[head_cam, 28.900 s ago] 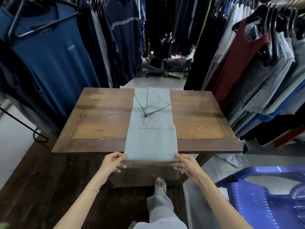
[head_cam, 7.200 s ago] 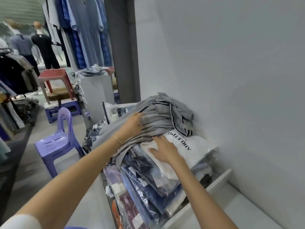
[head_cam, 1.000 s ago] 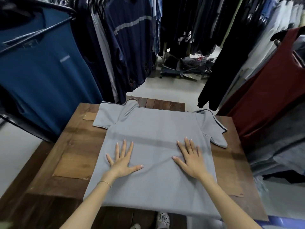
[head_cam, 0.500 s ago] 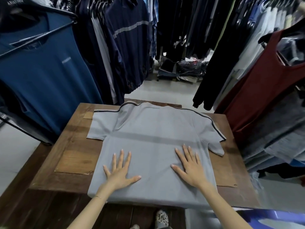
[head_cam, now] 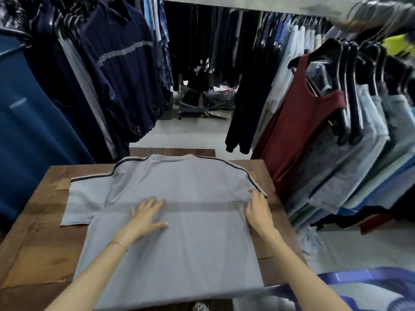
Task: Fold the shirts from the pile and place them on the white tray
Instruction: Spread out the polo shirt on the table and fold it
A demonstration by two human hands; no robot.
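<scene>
I am reading very little writing here: the one pale mark (head_cam: 18,102) on the chest of the blue shirt (head_cam: 29,131) hanging at 9 o'clock is too blurred to make out. The navy shirt (head_cam: 121,63) at 11 o'clock is showing only a plain grey band across it.

The grey shirt (head_cam: 179,232) is lying spread on the middle of the wooden worktop (head_cam: 45,254), neck pointing to 12 o'clock and hem hanging over the edge at 6 o'clock. Dark trim is running along both shoulders. The sleeve at 9 o'clock is lying flat and spread out.

My left hand (head_cam: 148,217) is pressing down flat on the shirt's middle, fingers straight and fanned toward 1 o'clock, thumb out to the side, a thin bracelet (head_cam: 116,243) sitting on the wrist. My right hand (head_cam: 258,213) is resting at the shirt's 3 o'clock edge, fingertips touching the sleeve there; I cannot tell whether it is pinching the cloth or only lying on it. The two hands are apart, both forearms reaching in from 6 o'clock.

A maroon vest (head_cam: 298,131) is hanging at 2 o'clock, and a purple chair (head_cam: 359,277) is showing at 5 o'clock.
</scene>
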